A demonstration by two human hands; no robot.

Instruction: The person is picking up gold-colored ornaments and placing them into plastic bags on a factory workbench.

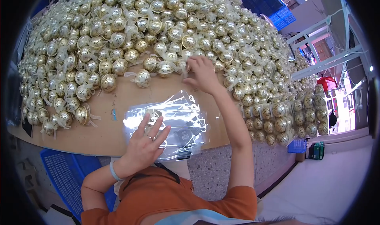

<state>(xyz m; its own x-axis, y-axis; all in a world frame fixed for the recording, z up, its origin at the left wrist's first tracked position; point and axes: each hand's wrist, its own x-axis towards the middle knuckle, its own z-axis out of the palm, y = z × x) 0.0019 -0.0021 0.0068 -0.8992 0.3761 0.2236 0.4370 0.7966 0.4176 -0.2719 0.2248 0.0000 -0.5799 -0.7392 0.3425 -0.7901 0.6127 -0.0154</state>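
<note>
At the near edge of the wooden table [118,142], right in front of the person, lies a stack of clear plastic bags [174,124], w/ what looks like a gold ball already inside one. Left hand [145,142] lies flat on the stack, fingers spread apart, pinning it, not gripping. Bags look light, thin, floppy & slippery; prob. slide on each other, so best held by a pressing palm or pinched at the open mouth edge.

Right hand [201,72] is stretched forward to the foot of the pile, fingertips drawn together among the ornaments; can't tell if it's actually clamped on one or just touching the ribbon.

Gold ornament balls [158,27] w/ white ribbon bows cover most of the table in a big heap. They look hollow, light, rigid, smooth-ish w/ pierced pattern; likely roll easily. Ribbon or the ball's waist seems the surest hold. One stray ball [142,77] sits apart on bare wood, just left of the right hand.

Below table: blue plastic crate [59,173] at left, speckled floor [213,165].
</note>
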